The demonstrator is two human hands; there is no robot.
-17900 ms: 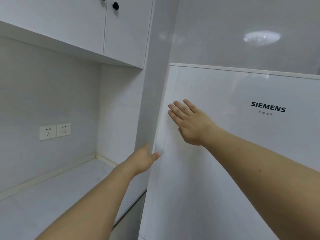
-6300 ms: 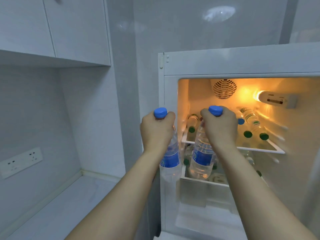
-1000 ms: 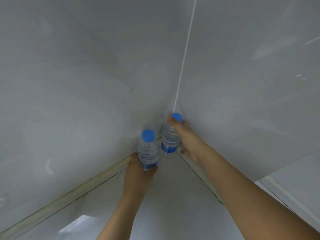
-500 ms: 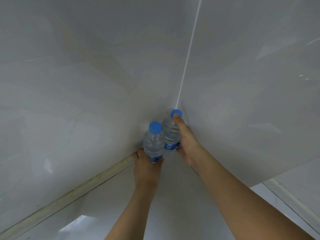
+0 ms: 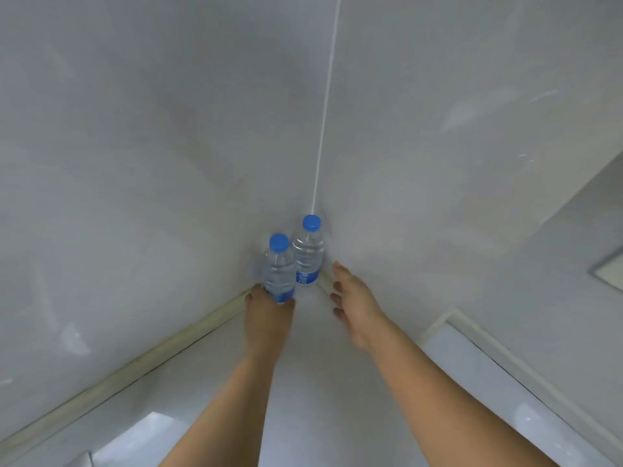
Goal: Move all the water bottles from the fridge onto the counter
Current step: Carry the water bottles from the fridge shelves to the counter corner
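Two clear water bottles with blue caps and blue labels stand upright side by side in the far corner of the white counter point(image 5: 303, 382). My left hand point(image 5: 268, 315) grips the base of the nearer, left bottle point(image 5: 278, 267). The right bottle point(image 5: 308, 254) stands alone against the corner. My right hand point(image 5: 354, 305) hovers just to its right, fingers relaxed and spread, touching nothing. The fridge is out of view.
Grey tiled walls point(image 5: 135, 146) meet in a vertical seam above the bottles. A pale strip point(image 5: 168, 342) runs along the wall foot. The counter's right edge point(image 5: 505, 365) drops away at the lower right.
My right hand has let go of the right bottle and pulled back a little. The left bottle has shifted closer into the corner, with my left hand still holding it.
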